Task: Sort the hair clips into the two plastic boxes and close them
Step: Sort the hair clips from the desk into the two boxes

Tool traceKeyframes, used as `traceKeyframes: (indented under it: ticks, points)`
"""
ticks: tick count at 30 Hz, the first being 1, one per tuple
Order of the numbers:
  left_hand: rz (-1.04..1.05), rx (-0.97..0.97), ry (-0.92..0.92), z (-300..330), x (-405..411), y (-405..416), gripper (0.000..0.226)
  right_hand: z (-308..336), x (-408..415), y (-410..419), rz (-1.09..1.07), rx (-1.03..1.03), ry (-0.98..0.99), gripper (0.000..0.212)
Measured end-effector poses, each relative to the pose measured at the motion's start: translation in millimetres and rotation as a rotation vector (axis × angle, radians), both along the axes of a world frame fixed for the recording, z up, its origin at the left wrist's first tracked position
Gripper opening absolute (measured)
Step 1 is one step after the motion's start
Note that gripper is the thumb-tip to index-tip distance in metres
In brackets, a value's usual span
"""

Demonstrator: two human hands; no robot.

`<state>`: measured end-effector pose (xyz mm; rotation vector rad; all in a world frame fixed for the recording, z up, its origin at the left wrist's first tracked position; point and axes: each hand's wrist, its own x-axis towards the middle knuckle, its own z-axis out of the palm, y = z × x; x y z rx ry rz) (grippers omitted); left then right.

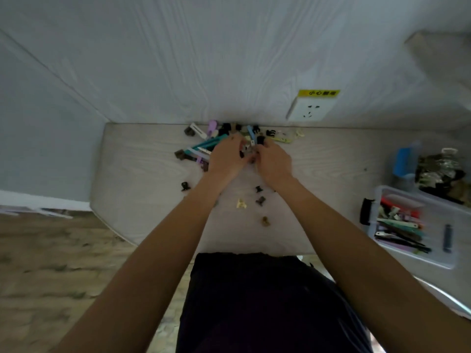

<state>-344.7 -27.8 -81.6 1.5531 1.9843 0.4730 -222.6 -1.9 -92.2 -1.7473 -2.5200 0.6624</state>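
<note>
A heap of mixed hair clips (211,142) lies at the far edge of the pale table (142,174), against the wall. My left hand (228,157) and my right hand (274,163) are both in the heap, fingers curled around small dark clips. Several small claw clips are scattered nearer me, among them a cream claw clip (240,203) and a black claw clip (185,186). At the right stands an open clear box (443,258) holding long flat clips. Behind it a second box (443,174) holds small dark and shiny clips.
A wall socket (312,109) with a yellow label sits just above the table's back edge. A blue object (404,161) stands next to the far box. Wooden floor shows at the left, and my dark clothing at the table's near edge.
</note>
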Motion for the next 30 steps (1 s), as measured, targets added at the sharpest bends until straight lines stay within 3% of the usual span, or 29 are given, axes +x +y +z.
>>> traceKeyframes:
  ticks: [5,9,16,19,22,24,27,30]
  points:
    - [-0.146,-0.126,0.138,-10.8,-2.8,14.6,0.024,6.4,18.5,-13.2,0.021,0.059,-0.091,0.026]
    - [-0.208,-0.120,0.239,-12.7,-5.8,8.1,0.026,5.6,23.0,-17.4,0.055,0.023,-0.173,0.026]
    - [-0.145,-0.050,0.391,-15.3,13.0,8.8,0.033,4.7,31.4,-4.7,-0.175,-0.071,-0.006,0.016]
    - [-0.192,-0.081,0.449,-18.6,13.5,14.4,0.035,7.6,28.1,3.8,-0.187,-0.132,-0.007,0.028]
    - [-0.214,-0.107,0.479,-20.8,16.6,17.0,0.023,6.2,11.9,7.4,-0.139,-0.133,-0.120,0.043]
    - [-0.231,-0.107,0.511,-24.3,17.5,15.8,0.021,2.8,6.0,4.7,-0.124,-0.114,-0.146,0.041]
    - [-0.290,-0.080,0.521,-30.8,15.8,11.6,0.024,8.9,16.6,5.7,-0.280,-0.179,0.078,0.035]
    - [-0.321,-0.016,0.530,-30.9,11.4,8.8,0.024,25.2,38.8,22.2,-0.294,-0.069,0.191,0.026]
